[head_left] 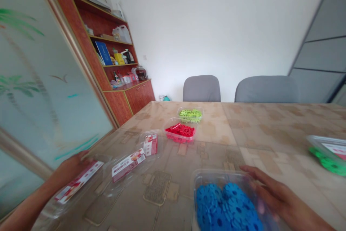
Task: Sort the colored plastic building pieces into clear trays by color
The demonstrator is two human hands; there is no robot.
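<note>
A clear plastic box (198,175) full of blue notched plastic discs (229,207) stands open in front of me. My right hand (275,195) grips its right side, with the fingers along the wall and far corner. At the left, my left hand (75,164) holds the far edge of a clear plastic lid with a red and white label (79,182); its fingertips are partly hidden and blurred. Beside that lie a second labelled lid (128,164) and a smaller-looking third one (150,144), farther off.
An open box of red pieces (180,130) and one of yellow-green pieces (190,114) stand farther back on the patterned table (213,151). A lidded box of green pieces (329,157) is at the right. Two grey chairs (202,88) stand behind the table, a wooden cabinet (140,96) at the back left.
</note>
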